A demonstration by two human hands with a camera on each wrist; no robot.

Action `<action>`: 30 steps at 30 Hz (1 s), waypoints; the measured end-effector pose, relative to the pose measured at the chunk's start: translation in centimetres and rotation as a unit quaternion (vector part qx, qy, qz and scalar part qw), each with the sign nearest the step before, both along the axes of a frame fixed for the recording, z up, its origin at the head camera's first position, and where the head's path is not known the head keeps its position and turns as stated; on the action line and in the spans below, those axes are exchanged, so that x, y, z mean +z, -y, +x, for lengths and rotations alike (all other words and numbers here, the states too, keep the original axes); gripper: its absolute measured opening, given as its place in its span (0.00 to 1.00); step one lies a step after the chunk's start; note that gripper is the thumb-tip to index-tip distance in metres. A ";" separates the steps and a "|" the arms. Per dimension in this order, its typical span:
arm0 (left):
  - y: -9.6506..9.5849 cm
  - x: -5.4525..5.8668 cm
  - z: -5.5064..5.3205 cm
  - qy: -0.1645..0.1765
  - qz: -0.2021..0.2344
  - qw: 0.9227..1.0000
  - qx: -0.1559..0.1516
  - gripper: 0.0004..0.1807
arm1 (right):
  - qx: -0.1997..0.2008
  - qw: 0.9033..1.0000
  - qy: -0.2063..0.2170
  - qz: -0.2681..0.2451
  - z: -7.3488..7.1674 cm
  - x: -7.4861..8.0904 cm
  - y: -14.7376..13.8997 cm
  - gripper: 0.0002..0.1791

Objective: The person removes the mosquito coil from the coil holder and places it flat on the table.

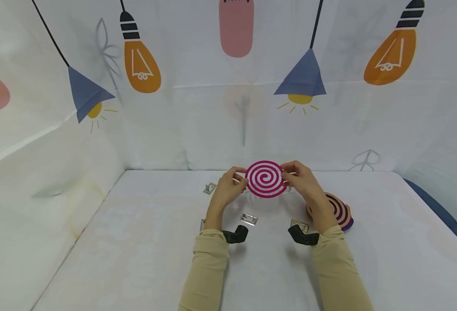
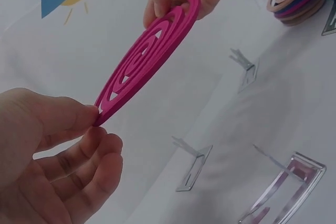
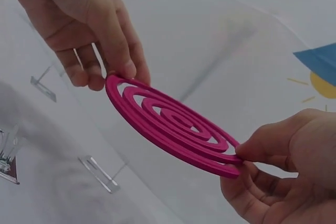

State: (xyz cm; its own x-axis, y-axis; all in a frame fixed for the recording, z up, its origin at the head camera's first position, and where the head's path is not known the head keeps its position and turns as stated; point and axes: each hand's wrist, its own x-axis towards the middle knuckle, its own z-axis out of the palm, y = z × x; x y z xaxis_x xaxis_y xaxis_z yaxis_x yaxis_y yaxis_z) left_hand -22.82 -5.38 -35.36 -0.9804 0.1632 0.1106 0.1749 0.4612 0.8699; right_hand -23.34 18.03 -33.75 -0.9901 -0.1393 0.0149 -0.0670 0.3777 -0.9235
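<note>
A bright pink spiral mosquito coil [image 1: 265, 178] is held up flat-side toward the head camera, clear above the table. My left hand [image 1: 226, 188] pinches its left edge between thumb and fingers. At the opposite edge, my right hand [image 1: 302, 182] pinches the rim the same way. The left wrist view shows the coil [image 2: 137, 65] tilted, nearly edge-on, and the left hand [image 2: 58, 156] at its lower end. In the right wrist view the right hand [image 3: 286, 163] grips the near end of the coil [image 3: 181, 121].
Several small metal coil stands lie on the white table [image 1: 143, 242], one stand [image 1: 249, 219] between the forearms and another [image 1: 209, 188] beyond the left hand. A stack of tan and purple coils [image 1: 340, 210] sits by the right wrist, partly hidden. A patterned cloth wall [image 1: 197, 125] stands behind.
</note>
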 end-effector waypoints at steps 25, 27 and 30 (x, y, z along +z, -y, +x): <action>-2.0 -0.3 0.2 -0.015 0.004 1.000 -0.025 0.19 | -0.007 0.999 0.008 0.053 0.4 0.6 -2.3 0.22; -2.4 -0.4 0.2 0.003 0.043 0.999 -0.023 0.19 | -0.003 0.998 0.002 0.056 0.5 0.7 -2.5 0.22; -3.2 -0.8 0.1 0.046 0.118 0.992 -0.012 0.18 | -0.003 0.998 -0.005 0.058 0.7 0.9 -2.9 0.21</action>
